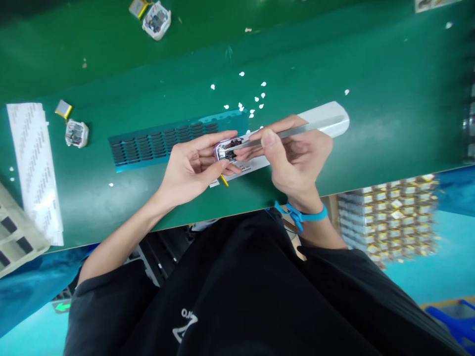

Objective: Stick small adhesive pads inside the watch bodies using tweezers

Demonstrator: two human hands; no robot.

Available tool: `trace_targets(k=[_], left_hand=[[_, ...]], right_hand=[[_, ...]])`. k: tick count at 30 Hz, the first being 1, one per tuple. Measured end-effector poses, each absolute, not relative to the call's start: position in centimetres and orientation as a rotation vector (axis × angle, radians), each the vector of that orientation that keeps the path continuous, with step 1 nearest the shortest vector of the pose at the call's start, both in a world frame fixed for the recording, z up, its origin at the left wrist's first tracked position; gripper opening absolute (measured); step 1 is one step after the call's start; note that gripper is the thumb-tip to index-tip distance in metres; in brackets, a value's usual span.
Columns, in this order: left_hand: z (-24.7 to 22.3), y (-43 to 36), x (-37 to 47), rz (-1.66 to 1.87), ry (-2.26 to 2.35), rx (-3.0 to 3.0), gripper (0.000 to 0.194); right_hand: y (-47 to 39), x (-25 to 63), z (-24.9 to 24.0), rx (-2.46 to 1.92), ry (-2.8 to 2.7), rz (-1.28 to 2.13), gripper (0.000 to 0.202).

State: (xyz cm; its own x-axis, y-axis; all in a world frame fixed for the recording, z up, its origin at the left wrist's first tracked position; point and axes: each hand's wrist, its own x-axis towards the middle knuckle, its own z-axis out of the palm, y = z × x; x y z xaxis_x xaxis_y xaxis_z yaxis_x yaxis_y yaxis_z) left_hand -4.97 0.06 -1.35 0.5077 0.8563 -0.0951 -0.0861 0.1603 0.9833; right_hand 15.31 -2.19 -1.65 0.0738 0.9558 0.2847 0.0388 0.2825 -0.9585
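My left hand (193,170) grips a small electronic device housing (224,151) with a purple-edged rim and an open face that shows a circuit board. A yellow-edged battery (224,181) hangs below it, by the fingers. In my right hand (297,158) are metal tweezers (289,131), held like a pen. Their tips reach into the housing; whether they pinch anything is too small to tell. Beneath both hands lies a long white strip (330,118) with a rounded end. A blue translucent sheet with rows of black pads (163,141) lies to the left, partly behind my left hand.
Small white round stickers (257,99) are scattered beyond my hands on the green table (389,99). Two opened white housings, one at left (76,134) and one farther back (157,21), have batteries beside them. A printed white sheet (35,173) lies far left. Stacked battery trays (389,217) stand below the table's right side.
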Motion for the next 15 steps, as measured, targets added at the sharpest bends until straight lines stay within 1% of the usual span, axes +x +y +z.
trace_targets(k=[4,8,11,13,15], left_hand=[[-1.5,-0.4,-4.8,0.841,0.81,1.294,0.035],[-1.9,-0.6,-4.7,0.851,0.892,1.371,0.028],[-2.0,-0.1,-5.1,0.845,0.926,1.432,0.026],[-1.9,0.6,-5.5,0.893,0.969,1.483,0.027],[-1.7,1.4,-6.1,0.973,1.024,1.526,0.027]], right_hand=[[-2.3,15.2,-1.9,-1.091,-1.324,0.854,0.018],[-2.7,15.0,-2.3,-1.096,-1.401,0.779,0.014],[-2.7,15.2,-1.9,-1.037,-1.365,0.707,0.013],[-2.3,15.9,-1.1,-1.034,-1.325,0.649,0.013],[-1.6,16.8,-0.2,-1.09,-1.406,0.647,0.013]])
